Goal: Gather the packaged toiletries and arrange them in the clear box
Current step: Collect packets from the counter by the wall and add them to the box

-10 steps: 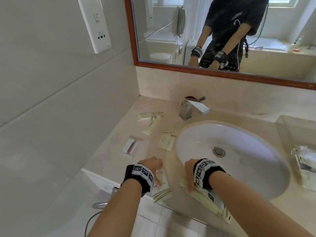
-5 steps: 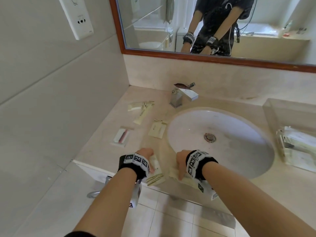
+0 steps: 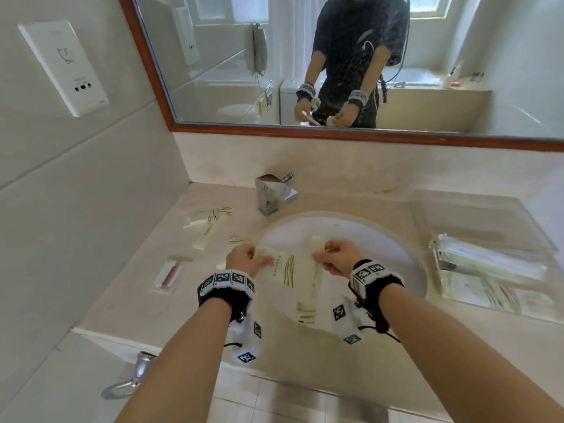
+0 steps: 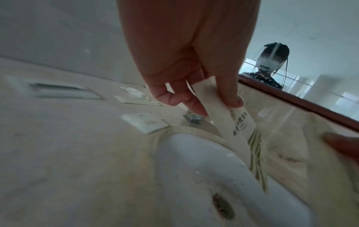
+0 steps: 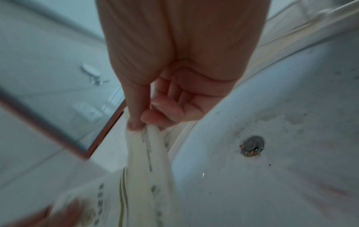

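Observation:
My left hand (image 3: pixel 244 259) pinches a flat cream sachet (image 3: pixel 279 268) with gold stripes by its end, thumb and fingers curled on it (image 4: pixel 229 113). My right hand (image 3: pixel 334 257) pinches a long narrow cream packet (image 3: pixel 309 288) at its upper end (image 5: pixel 141 144); the packet hangs down. Both hands hover over the left part of the white sink (image 3: pixel 381 248). The clear box (image 3: pixel 476 221) stands on the counter at the right with several packets in it. Loose packets (image 3: pixel 210 221) and a razor pack (image 3: pixel 169 274) lie on the counter at the left.
A chrome faucet (image 3: pixel 273 192) stands behind the sink. The mirror (image 3: pixel 335 56) with a red-brown frame runs along the back wall. A white wall socket (image 3: pixel 65 68) is on the left wall. The counter's front edge is just below my wrists.
Both hands have lifted off the counter's front edge, each with a packet, and now hold them up over the sink's left part. The camera has tilted.

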The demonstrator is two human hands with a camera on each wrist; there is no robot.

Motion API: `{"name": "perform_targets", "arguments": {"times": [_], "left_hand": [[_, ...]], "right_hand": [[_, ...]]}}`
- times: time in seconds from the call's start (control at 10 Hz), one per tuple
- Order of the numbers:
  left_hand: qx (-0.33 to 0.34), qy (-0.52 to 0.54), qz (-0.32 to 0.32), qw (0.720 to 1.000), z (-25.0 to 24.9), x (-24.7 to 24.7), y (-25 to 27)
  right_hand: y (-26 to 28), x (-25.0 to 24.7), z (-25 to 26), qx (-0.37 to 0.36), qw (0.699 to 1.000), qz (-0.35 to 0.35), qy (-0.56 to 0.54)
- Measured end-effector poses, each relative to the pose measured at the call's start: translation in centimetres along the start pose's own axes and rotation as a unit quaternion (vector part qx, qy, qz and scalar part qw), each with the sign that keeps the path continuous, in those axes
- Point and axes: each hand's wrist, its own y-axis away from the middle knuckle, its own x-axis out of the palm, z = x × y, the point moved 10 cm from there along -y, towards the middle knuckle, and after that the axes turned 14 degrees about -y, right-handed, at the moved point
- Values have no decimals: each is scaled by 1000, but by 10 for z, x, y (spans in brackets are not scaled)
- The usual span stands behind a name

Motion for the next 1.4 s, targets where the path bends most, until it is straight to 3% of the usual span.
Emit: {"name": "perform_targets", "arguments": {"times": [0.1, 0.2, 0.4, 0.5, 0.7, 0.9, 1.1, 1.2, 1.3, 1.4], "left_hand": [[10, 33, 1, 999, -45, 26, -3], [15, 42, 20, 999, -94, 62, 2], [18, 138, 75, 987, -192, 138, 10], [29, 153, 92, 983, -234, 171, 11], [61, 119, 145, 980, -278, 228, 24], [72, 74, 206, 973, -286, 267, 33], [63, 51, 233, 969, -280, 284, 46], [42, 35, 223, 973, -275, 289, 47], [31, 5, 209, 977, -273, 290, 46], [32, -21, 197, 980, -272, 290, 46]], "right_hand": [[7, -75, 7, -28, 985, -88, -145], [20, -154, -6, -26, 949, -179, -259], [59, -300, -33, -64, 821, -341, -454], [69, -357, -44, -78, 790, -360, -491], [90, -421, -59, -36, 849, -431, -304], [84, -425, -73, -20, 881, -399, -253], [67, -417, -89, 47, 874, -350, -333], [71, -418, -87, 42, 882, -349, -313], [48, -419, -107, 73, 846, -326, -416], [38, -418, -115, 95, 856, -295, -414]]}}
